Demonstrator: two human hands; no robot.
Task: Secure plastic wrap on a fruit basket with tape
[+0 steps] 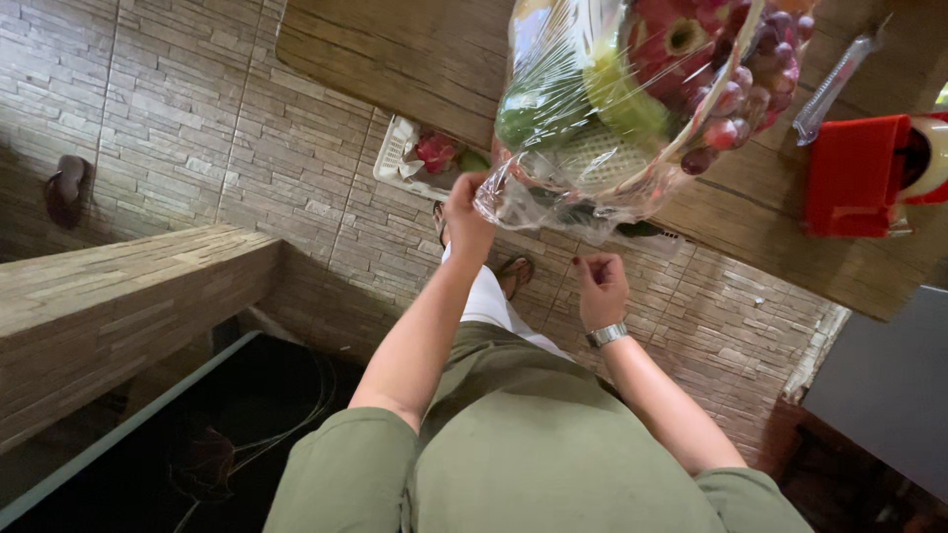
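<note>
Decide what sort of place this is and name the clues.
Probably a home or small shop where fruit baskets are wrapped: a wooden table, a film-wrapped fruit basket, a red tape dispenser, stone-tiled floor.

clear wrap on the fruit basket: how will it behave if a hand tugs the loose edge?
The clear wrap is probably floppy and stretchy: it wrinkles and bunches where the left hand pinches it. It looks glossy, so likely slippery and clingy. The basket of grapes sits at the table edge, so a hard tug might shift it.
</note>
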